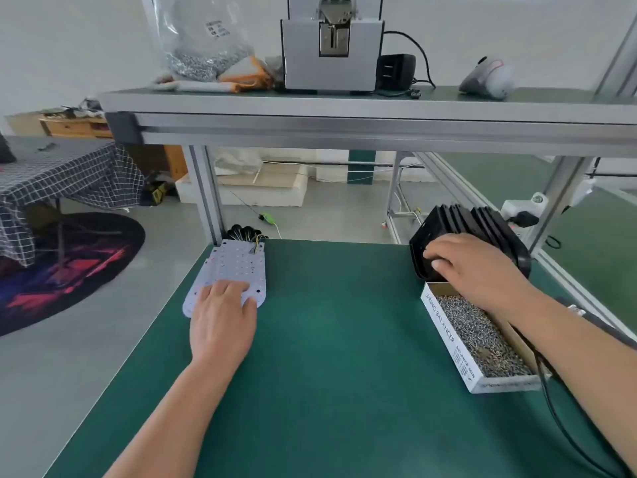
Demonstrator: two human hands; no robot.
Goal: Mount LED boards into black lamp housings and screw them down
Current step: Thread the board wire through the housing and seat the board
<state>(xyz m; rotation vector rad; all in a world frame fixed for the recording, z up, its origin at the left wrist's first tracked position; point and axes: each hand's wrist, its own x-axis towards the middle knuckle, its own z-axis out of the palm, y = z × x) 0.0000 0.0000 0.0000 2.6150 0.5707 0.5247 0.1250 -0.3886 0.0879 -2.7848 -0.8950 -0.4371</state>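
Under R forearm: box of screws (444, 326), side reads "SPRING BALANCER". L hand (220, 326) lies flat, fingers straight, on LED boards (238, 263). R hand (475, 267) curls fingers over front of black lamp housings (482, 222), just beyond the box. Far above both: shelf (344, 105) w/ grey machine (331, 60), labelled bag (203, 46), text unreadable.

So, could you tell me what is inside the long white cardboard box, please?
The white cardboard box holds a heap of small silver screws. Its floor is buried beneath them, and the right forearm covers its far right edge.
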